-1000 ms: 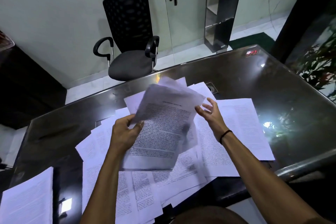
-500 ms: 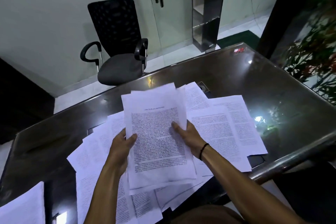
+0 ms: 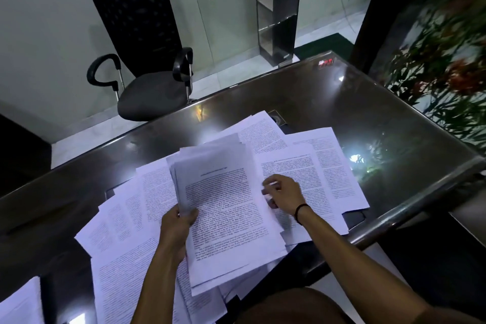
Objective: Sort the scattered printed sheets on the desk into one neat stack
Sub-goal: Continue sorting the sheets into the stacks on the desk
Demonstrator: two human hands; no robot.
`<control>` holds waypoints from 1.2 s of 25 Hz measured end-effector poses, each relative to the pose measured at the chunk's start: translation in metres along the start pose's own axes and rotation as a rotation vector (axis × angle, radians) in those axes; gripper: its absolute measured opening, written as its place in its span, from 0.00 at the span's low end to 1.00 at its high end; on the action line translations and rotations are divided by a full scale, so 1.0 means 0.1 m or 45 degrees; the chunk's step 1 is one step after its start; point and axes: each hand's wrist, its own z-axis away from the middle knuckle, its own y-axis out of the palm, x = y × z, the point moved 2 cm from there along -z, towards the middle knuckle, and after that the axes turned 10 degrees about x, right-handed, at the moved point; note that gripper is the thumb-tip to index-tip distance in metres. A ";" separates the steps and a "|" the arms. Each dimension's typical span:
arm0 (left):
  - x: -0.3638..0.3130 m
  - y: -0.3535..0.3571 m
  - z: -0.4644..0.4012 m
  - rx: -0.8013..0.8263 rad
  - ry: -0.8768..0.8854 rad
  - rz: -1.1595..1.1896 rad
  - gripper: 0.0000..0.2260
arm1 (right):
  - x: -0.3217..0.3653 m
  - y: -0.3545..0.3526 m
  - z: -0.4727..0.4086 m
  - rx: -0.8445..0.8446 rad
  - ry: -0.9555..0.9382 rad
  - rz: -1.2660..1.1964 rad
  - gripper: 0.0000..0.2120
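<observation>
My left hand [image 3: 176,229] grips the left edge of a bundle of printed sheets [image 3: 226,208] held just above the dark glass desk [image 3: 368,113]. The bundle's top edges are fanned and uneven. My right hand [image 3: 282,193], with a black band on the wrist, hovers at the bundle's right edge with curled fingers pinching a sheet's edge; which sheet is unclear. More loose printed sheets lie spread on the desk: some to the right [image 3: 323,166], some to the left [image 3: 126,208], and some under my left arm [image 3: 123,284].
A black office chair [image 3: 147,60] stands beyond the desk's far edge. A separate sheet [image 3: 21,305] lies at the near left corner. Plants [image 3: 447,60] stand to the right of the desk. A metal rail [image 3: 420,200] runs along the near right edge.
The bundle came down from a raised, flapping position to lie flatter over the desk. My right hand moved from flat on the bundle to its right edge, fingers now curled.
</observation>
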 end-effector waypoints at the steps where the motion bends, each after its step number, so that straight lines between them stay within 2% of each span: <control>1: 0.02 -0.03 -0.01 -0.021 -0.003 0.007 0.13 | -0.10 -0.16 -0.02 -0.205 0.040 0.165 0.05; 2: 0.04 -0.08 -0.03 -0.040 -0.008 0.001 0.14 | -0.21 -0.32 -0.03 -0.356 0.106 0.396 0.11; 4: 0.06 -0.15 -0.06 -0.062 0.000 -0.016 0.16 | -0.38 -0.58 -0.04 -0.504 0.334 0.703 0.29; 6: 0.08 -0.18 -0.09 -0.065 0.006 -0.025 0.18 | -0.47 -0.76 -0.01 -0.496 0.516 0.697 0.42; 8: 0.08 -0.15 -0.10 -0.061 0.002 -0.030 0.18 | -0.51 -0.87 -0.02 -0.462 0.558 0.603 0.45; 13: 0.07 0.06 -0.16 -0.011 -0.035 -0.060 0.18 | -0.53 -0.97 0.04 -0.567 0.472 0.518 0.31; 16: 0.08 0.17 -0.18 0.038 -0.041 -0.065 0.17 | -0.56 -0.98 0.07 -0.549 0.554 0.551 0.39; 18: 0.07 0.27 -0.17 0.068 -0.044 -0.075 0.17 | -0.57 -1.00 0.07 -0.488 0.571 0.509 0.38; 22: 0.07 0.41 -0.12 0.104 -0.060 -0.113 0.17 | -0.55 -0.99 0.09 -0.530 0.451 0.514 0.18; 25: 0.09 0.47 -0.12 0.105 -0.073 -0.133 0.17 | -0.59 -1.00 0.11 -0.505 0.420 0.438 0.11; 30: 0.06 0.53 -0.16 0.112 -0.072 -0.182 0.18 | -0.60 -1.16 0.20 -0.311 0.286 0.419 0.16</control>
